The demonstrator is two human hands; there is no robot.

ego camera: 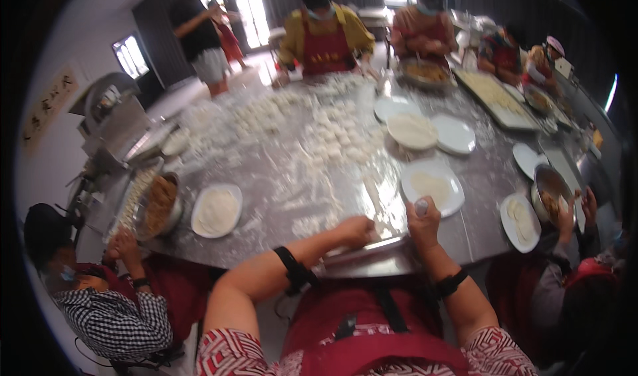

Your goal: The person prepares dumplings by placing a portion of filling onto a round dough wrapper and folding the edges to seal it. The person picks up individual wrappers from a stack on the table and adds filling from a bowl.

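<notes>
My left hand [356, 231] rests low over the front edge of the steel table [279, 186], fingers curled down. Whatever lies under those fingers is hidden. My right hand [423, 224] is closed around an upright handle [421, 206] whose grey rounded end pokes out above the fist; the tool's lower part cannot be seen. Between and below both hands is a shiny metal ledge or tray [374, 259] at the table's edge. Just beyond my right hand is a white plate [432, 189] with a pale round layer, apparently flour or dough wrappers.
Floured dough pieces [339, 136] cover the table's middle. Right of them are a heaped plate [412, 130] and a white plate [453, 134]. At left are a flour plate [218, 211] and filling bowl [160, 206]. Several aproned people surround the table; one person's hands [565, 221] work at right.
</notes>
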